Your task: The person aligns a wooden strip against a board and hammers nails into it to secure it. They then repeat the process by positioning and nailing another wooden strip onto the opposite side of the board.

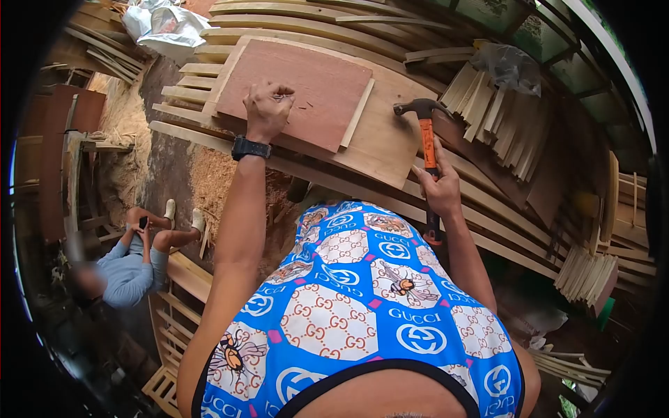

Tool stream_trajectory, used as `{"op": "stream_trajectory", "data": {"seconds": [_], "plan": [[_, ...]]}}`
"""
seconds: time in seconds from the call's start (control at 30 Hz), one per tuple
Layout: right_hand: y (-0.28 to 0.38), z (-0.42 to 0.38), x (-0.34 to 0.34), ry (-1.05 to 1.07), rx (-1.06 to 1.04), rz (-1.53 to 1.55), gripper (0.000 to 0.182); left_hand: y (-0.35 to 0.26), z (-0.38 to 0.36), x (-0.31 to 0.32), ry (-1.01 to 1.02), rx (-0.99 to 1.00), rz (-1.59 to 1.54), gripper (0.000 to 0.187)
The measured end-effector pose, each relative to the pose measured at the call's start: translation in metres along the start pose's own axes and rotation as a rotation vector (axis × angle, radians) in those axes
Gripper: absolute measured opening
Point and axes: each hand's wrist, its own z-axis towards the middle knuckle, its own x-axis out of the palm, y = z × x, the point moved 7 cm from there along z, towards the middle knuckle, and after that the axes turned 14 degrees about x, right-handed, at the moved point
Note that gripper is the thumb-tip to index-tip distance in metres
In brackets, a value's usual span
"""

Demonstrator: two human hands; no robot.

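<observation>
Nailing step in hand, by the look of it: left hand (267,108) is pinched shut on sth small, prob. a nail, though too small to tell, held on the near edge of the reddish board (296,90), fingertips touching the board. Right hand (440,187) is clenched round the orange handle of the hammer (426,136); hammer head rests on the pale plywood sheet (387,132) to the right of the reddish board, well apart from the left hand. Reddish board lies flat on the plywood w/ a thin pale strip (357,113) along its right edge. My read: next move calls for the hammer to lift & cross left to the pinched spot, w/ the left fingers steady and clear of the strike; a light first tap seems wise since the fingers sit right at the point. Wristwatch (250,148) on the left wrist. Around: long slats (293,31) stacked far behind the boards, bundle of short sticks (498,111) far right, another bundle (589,275) near right, plastic bag (164,24) far left, sawdust (216,184) on the ground below the bench. Another person (132,261) sits on the ground at near left, holding sth dark, prob. a phone, well apart from the work. Nothing lies between hammer & left hand, so the swing path looks open.
</observation>
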Motion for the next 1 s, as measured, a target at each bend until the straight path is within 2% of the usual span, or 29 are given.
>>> {"op": "stream_trajectory", "data": {"seconds": [0.03, 0.13, 0.2, 0.27, 0.33, 0.37, 0.43, 0.5, 0.57, 0.6, 0.63, 0.7, 0.73, 0.8, 0.9, 0.97, 1.0], "plan": [[-0.003, 0.003, 0.003, 0.011, 0.002, -0.001, 0.081, 0.002, -0.007, 0.000, 0.001, -0.009, 0.007, 0.014], [-0.001, 0.003, 0.004, -0.064, -0.095, -0.061, 0.080, -0.020, -0.017, 0.005, 0.019, 0.185, 0.110, 0.020], [-0.006, 0.005, 0.004, -0.015, 0.031, -0.018, 0.080, -0.030, -0.012, 0.012, 0.041, 0.188, 0.136, 0.019], [-0.007, 0.005, 0.004, -0.002, 0.047, 0.011, 0.080, -0.035, -0.005, 0.018, 0.061, 0.183, 0.158, 0.018], [-0.010, 0.005, 0.004, 0.016, 0.058, 0.038, 0.080, -0.035, 0.003, 0.034, 0.225, 0.174, 0.119, 0.009], [-0.013, 0.006, 0.002, 0.008, 0.051, 0.054, 0.080, -0.036, 0.006, 0.034, 0.217, 0.169, 0.126, 0.009], [-0.017, 0.009, 0.000, 0.015, 0.037, 0.065, 0.080, -0.051, 0.009, 0.042, 0.247, 0.370, 0.228, 0.004], [-0.021, 0.008, -0.003, -0.002, 0.064, 0.072, 0.080, -0.054, 0.006, 0.048, 0.238, 0.408, 0.240, 0.003], [-0.017, 0.003, -0.001, 0.012, 0.053, 0.060, 0.079, -0.064, 0.002, 0.050, 0.191, 0.481, 0.288, 0.010], [-0.016, 0.001, -0.002, -0.003, 0.045, 0.067, 0.079, -0.076, 0.002, 0.041, 0.115, 0.513, 0.211, 0.010], [-0.013, 0.001, -0.002, -0.021, 0.036, 0.075, 0.079, -0.085, 0.005, 0.035, 0.104, 0.512, 0.214, 0.010], [-0.007, -0.003, -0.003, -0.037, 0.036, 0.085, 0.078, -0.090, 0.011, 0.018, -0.023, 0.346, -0.069, 0.005], [-0.003, -0.007, -0.007, -0.074, 0.061, -0.002, 0.078, -0.096, 0.012, 0.010, -0.031, 0.346, -0.074, 0.005], [0.003, -0.007, -0.016, -0.137, 0.076, -0.166, 0.078, -0.079, 0.018, -0.004, -0.164, 0.057, -0.438, 0.013], [0.007, -0.014, -0.033, -0.153, 0.108, -0.287, 0.081, -0.043, 0.012, -0.013, -0.115, -0.018, -0.502, 0.020], [0.012, -0.019, -0.045, -0.129, 0.143, -0.376, 0.088, -0.036, 0.010, -0.035, -0.196, 0.043, -0.456, 0.025], [0.013, -0.021, -0.049, -0.141, 0.200, -0.535, 0.092, -0.032, 0.009, -0.046, -0.191, -0.027, -0.413, 0.023]]}}
